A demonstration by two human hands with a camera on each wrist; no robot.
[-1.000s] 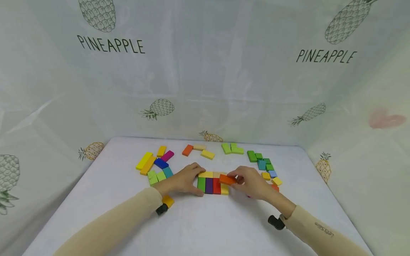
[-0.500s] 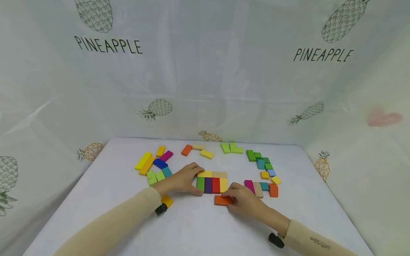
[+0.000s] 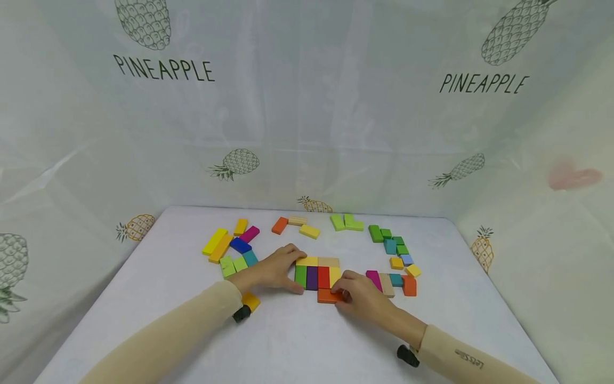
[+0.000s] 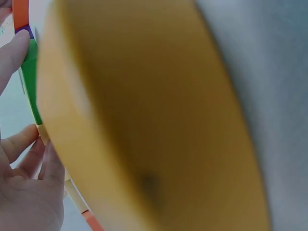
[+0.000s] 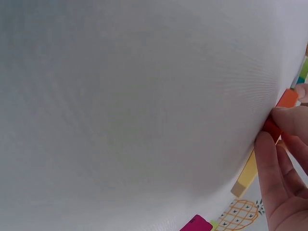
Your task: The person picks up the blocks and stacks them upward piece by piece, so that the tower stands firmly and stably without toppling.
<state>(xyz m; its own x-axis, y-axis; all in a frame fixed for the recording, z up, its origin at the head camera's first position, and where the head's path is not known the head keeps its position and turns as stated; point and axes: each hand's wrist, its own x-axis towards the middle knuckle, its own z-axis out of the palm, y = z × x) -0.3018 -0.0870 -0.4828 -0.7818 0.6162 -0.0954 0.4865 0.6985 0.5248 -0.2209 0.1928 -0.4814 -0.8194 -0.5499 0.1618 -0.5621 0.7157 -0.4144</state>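
My right hand (image 3: pixel 366 298) pinches an orange wooden block (image 3: pixel 326 296) between thumb and fingers. This block lies sideways against the front ends of a red block (image 3: pixel 323 277) and a yellow block (image 3: pixel 334 274). Left of the red one are a purple block (image 3: pixel 312 278) and a green block (image 3: pixel 300 277), side by side. A pale yellow block (image 3: pixel 309 261) and a beige block (image 3: pixel 328 262) run across their far ends. My left hand (image 3: pixel 275 269) spans the group's left side, fingers at the pale yellow block and thumb near the green block's front end.
Loose blocks lie left, including a blue block (image 3: pixel 241 245), and at the back, including a light green block (image 3: pixel 338 222). To the right are a magenta block (image 3: pixel 373 280) and several others. An orange-yellow block (image 4: pixel 168 115) looms beside my left wrist. The white table (image 3: pixel 288 352) meets a pineapple-print backdrop (image 3: pixel 307 106).
My right hand has brought the orange block down from above the group to the table in front, then pushed it against the red and yellow blocks. The left hand has stayed put.
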